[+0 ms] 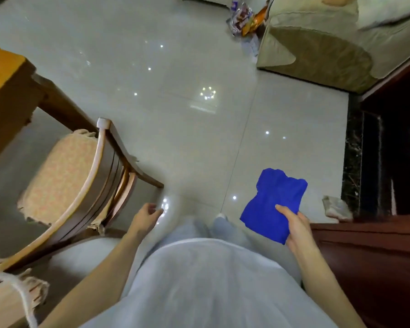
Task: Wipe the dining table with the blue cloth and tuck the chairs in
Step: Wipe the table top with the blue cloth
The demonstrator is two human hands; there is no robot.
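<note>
My right hand (295, 229) grips a folded blue cloth (273, 204) at waist height, right of my legs. My left hand (147, 215) hangs empty with loosely curled fingers, just right of a wooden chair's curved backrest (90, 188). That chair has a pinkish cushioned seat (62, 176) and stands pulled out from the orange-brown dining table (5, 91), whose corner shows at the far left. A second cushioned chair (7, 297) peeks in at the bottom left corner.
Glossy pale floor tiles (175, 102) spread ahead. A beige sofa (317, 43) sits at the top right with snack bags (244, 20) beside it. Dark red wooden furniture (376, 268) lines my right side, with a grey rag (336, 207) on the floor near it.
</note>
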